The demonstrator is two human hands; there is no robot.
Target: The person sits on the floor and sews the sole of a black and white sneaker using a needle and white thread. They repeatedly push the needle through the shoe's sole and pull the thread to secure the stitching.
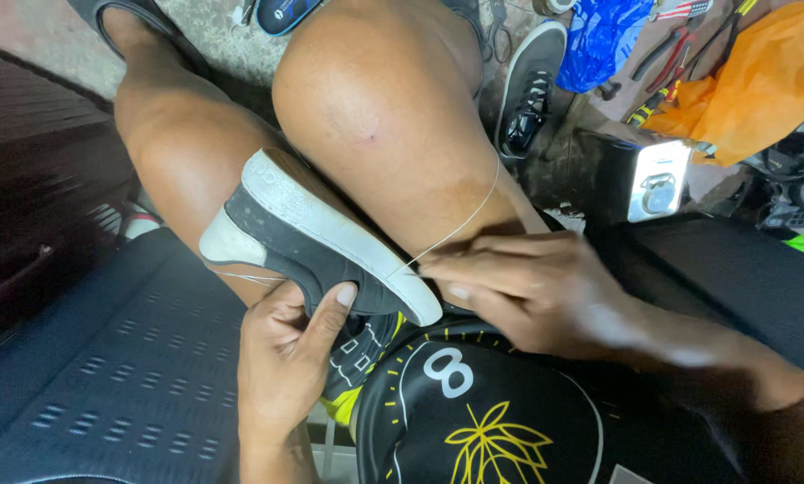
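- Hands first: your left hand (285, 358) is curled round the dark upper of the shoe (317, 237), thumb pressed up against its side, so it is closed on the shoe.
- Your right hand (527, 287) sits at the shoe's near end, fingertips pinched together on a thin pale thread (473, 215).
- The thread runs taut from that pinch up across your right knee (384, 116); a second strand shows by the shoe's grey heel.
- The shoe lies wedged between your two knees, white sole turned up and tilted, heel to the left.
- Beneath the hands, a black garment with yellow leaf print (491, 430).
- To the left, a dark ribbed seat (106, 358).
- Beyond the knees, a second black shoe (529, 90) on the floor.
- Far right: an orange bag (760, 81), a blue bag (599, 36), pliers (679, 40) and a small lit lamp (657, 184).
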